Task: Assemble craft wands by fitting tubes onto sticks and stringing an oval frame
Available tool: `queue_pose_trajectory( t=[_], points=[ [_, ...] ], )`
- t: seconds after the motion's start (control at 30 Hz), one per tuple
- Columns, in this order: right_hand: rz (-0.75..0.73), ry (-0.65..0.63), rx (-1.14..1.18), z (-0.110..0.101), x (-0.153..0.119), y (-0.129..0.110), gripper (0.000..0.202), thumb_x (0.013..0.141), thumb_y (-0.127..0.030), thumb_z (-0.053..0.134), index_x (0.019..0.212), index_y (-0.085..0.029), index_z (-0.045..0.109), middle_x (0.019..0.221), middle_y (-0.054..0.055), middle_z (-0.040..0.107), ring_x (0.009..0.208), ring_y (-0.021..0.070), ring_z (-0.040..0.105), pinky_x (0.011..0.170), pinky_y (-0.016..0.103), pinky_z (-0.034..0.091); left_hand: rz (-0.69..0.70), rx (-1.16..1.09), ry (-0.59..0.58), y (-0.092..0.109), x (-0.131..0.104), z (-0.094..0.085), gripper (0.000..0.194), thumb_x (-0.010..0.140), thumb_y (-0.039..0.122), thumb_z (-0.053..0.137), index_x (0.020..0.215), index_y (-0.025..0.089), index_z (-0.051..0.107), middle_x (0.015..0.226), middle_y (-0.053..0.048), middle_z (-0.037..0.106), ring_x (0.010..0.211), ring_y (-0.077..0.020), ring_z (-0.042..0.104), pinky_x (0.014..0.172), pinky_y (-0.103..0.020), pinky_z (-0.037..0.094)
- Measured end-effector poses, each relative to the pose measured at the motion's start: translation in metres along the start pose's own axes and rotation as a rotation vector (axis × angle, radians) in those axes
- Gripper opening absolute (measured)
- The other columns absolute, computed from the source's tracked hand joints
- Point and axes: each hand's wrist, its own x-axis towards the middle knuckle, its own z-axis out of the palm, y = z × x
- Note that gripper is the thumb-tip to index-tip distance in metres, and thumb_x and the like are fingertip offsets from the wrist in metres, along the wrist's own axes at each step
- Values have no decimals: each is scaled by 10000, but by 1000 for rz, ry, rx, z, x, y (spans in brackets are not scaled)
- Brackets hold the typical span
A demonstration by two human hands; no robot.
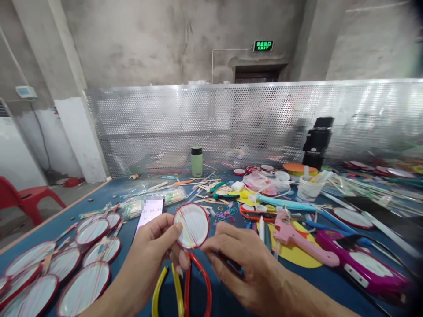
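In my left hand [161,240] is a small round white disc with a red rim [194,220], held upright between thumb and fingers. Thin yellow and pinkish bands run across its face. My right hand [241,259] is closed, its thumb and forefinger pinched beside the disc's lower right rim; what lies between those fingertips is hidden. Below the disc, on the blue table, are red-handled pliers [209,286] and a yellow-handled tool [178,290]. Behind my left hand lies a lit phone [152,212].
Several red-rimmed discs [86,286] with bands lie at left. A pink glue gun [297,240] and a purple device [370,268] are at right. Farther back are wooden sticks [206,200], small coloured bands [226,214], a white cup [309,189], a green bottle [197,163] and a black flask [317,143].
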Motion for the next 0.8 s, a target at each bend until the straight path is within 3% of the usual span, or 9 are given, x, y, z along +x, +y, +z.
queue_pose_trajectory(
  t=[0.23,0.47,0.6,0.8],
  points=[
    [57,29,73,-1,-2,2,162,912,-121,478,849,-168,619,703,-20,494,642,89,459,576,223,333,-5,27,10,1,1,-2,205,855,326,585,741,156,593,474,-33,664,403,-108,553,439,-192,434],
    [70,191,10,-3,-4,5,153,867,-99,480,830,-166,613,669,-25,499,594,87,442,538,216,325,-17,68,42,2,1,-1,221,836,333,598,694,164,578,448,-25,649,394,-117,556,427,-196,432],
    [-7,164,-77,-1,-3,5,139,898,-136,504,920,-161,639,721,-1,534,642,105,476,558,228,343,1,127,60,2,0,3,236,825,351,604,677,171,568,422,-9,625,382,-125,561,415,-201,437],
    [-28,132,-243,9,-1,3,193,946,-180,475,837,-169,634,733,17,578,653,127,509,592,254,372,58,268,100,0,-2,6,233,837,370,584,693,199,517,451,0,654,395,-144,597,425,-219,472]
  ],
)
